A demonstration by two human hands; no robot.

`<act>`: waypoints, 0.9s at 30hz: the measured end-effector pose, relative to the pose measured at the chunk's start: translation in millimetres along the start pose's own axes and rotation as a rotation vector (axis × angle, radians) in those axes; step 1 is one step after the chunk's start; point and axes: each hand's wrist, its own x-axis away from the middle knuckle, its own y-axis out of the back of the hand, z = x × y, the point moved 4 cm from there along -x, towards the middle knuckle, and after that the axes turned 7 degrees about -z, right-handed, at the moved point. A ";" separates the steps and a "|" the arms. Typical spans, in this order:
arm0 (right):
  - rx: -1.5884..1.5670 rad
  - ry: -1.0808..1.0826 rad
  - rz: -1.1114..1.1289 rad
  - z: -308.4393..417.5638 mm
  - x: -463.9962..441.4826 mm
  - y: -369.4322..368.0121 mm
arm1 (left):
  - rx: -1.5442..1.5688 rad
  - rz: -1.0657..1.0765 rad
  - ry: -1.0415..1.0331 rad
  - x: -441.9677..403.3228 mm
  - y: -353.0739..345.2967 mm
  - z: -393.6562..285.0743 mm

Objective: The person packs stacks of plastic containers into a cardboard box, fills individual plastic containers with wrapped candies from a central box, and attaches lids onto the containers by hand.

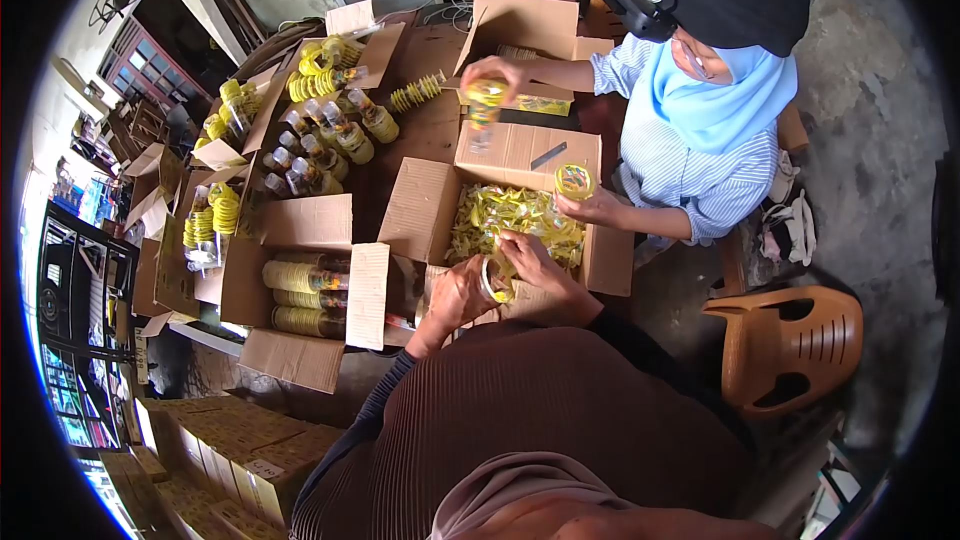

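Note:
My left hand (456,292) is wrapped round a clear plastic cup (490,280), tilted with its pale rim toward my right hand. Some yellow shows at the cup's lower edge. Right beside it, my right hand (535,262) has its fingers bent and pinched together; what they hold, if anything, is too small to make out. Both hands are at the near side of an open cardboard box (418,210) full of small yellow packets (545,225). Across from me, a co-worker holds a blurred stack of cups (484,110) in one hand and a yellow-topped cup (573,181) in the other.
A cutter-like metal strip (549,155) lies on the box flap. To the left stand several filled bottle-shaped stacks (350,135) and a carton (296,360) with cup stacks (300,298). An orange plastic chair (800,340) is at right. Printed cartons (230,440) are stacked lower left.

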 end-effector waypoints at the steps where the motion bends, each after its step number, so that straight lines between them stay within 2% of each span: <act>1: 0.003 0.001 0.001 -2.7 1.6 0.3 | -0.024 -0.030 -0.004 1.2 1.0 -0.5; 3: 0.122 -0.255 0.246 -12.0 3.9 -8.3 | -0.049 -0.057 -0.009 1.2 1.7 -0.9; 4: 0.113 -0.560 0.360 -14.8 0.8 -9.1 | -0.080 -0.066 0.001 1.7 1.5 -0.7; 11: 0.197 -0.529 0.330 -22.8 13.6 -16.8 | -0.159 0.007 0.082 4.7 -8.5 7.1; 13: 0.261 -0.632 0.421 -23.6 15.2 -19.4 | -0.144 -0.023 0.051 4.9 -9.5 7.4; 17: 0.311 -0.620 0.426 -21.3 15.0 -18.0 | -0.142 -0.019 0.083 6.4 -15.6 12.9; 19: 0.319 -0.592 0.406 -28.9 24.1 -20.1 | -0.168 0.083 0.159 6.2 -19.6 13.4; 22: 0.347 -0.533 0.276 -54.0 40.9 -20.2 | -0.173 0.161 0.158 6.4 -25.4 18.2; 24: 0.512 -0.366 0.032 -94.6 61.4 3.0 | -0.083 0.103 0.130 16.0 -25.9 20.9; 25: 0.636 -0.756 0.168 -90.2 40.1 29.9 | 0.005 0.049 0.106 22.1 -22.9 21.7; 27: 0.701 -0.778 0.210 -100.4 39.2 66.1 | -0.064 0.094 0.137 26.5 -20.9 31.2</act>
